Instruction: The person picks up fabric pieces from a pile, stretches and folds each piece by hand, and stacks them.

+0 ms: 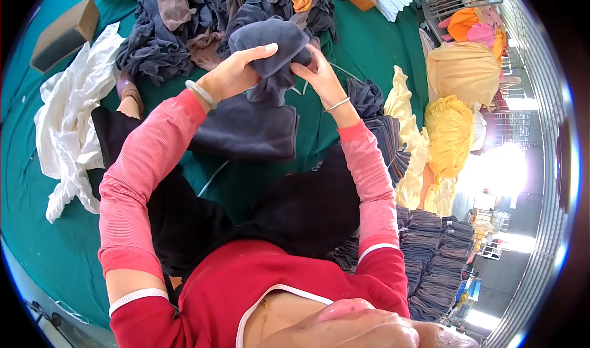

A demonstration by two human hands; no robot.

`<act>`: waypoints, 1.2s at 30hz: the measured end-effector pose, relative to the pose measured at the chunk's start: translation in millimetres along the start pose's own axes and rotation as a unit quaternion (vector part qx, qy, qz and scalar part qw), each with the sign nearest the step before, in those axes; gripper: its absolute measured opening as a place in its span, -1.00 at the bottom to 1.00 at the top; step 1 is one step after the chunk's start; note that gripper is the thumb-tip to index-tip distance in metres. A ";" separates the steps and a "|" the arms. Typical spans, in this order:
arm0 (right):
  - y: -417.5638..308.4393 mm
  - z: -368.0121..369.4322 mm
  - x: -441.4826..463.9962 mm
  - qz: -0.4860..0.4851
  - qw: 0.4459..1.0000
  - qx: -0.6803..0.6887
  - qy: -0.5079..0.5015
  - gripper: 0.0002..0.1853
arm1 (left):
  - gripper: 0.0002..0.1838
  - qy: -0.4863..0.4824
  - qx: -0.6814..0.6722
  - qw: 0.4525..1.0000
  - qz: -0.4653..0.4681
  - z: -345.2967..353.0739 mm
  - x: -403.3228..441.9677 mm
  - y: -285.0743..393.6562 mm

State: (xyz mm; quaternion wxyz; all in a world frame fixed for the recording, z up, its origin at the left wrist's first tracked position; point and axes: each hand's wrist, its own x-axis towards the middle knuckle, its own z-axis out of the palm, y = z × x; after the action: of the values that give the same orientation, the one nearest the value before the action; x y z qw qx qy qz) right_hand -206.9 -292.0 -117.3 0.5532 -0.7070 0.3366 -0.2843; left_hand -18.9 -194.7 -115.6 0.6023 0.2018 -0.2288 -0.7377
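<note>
The dark grey cloth, at upper centre, is held up between both hands, apparently so that its lower part hangs free. The left hand pinches it, thumb on top; the right hand nips its right edge between thumb and fingers. Just below lies a folded dark cloth, flat, probably to keep its shape. A loose heap crowds the top, hemming in the space beyond the hands. White fabric sprawls at left; folded stacks stand lower right.
</note>
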 end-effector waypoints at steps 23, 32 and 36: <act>-68.8 5.6 -39.1 0.038 0.957 0.283 -0.039 -0.67 | -0.58 0.123 0.345 0.930 0.033 -28.9 18.7 -17.8; -71.8 -28.9 -45.4 -0.002 0.947 0.321 -0.028 -0.51 | -0.51 0.075 0.148 0.967 -0.195 -27.6 4.5 -19.5; -78.7 -19.0 -64.0 0.003 0.959 0.263 -0.108 -0.21 | -0.36 0.009 0.110 0.948 -0.297 -25.1 12.0 -39.8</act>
State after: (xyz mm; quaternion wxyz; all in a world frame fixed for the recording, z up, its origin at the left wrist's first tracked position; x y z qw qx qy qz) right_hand -248.1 -239.9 -38.3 0.7538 -0.5619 0.1900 -0.2828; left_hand -38.5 -202.0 -159.5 0.3319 0.3325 -0.2324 -0.8516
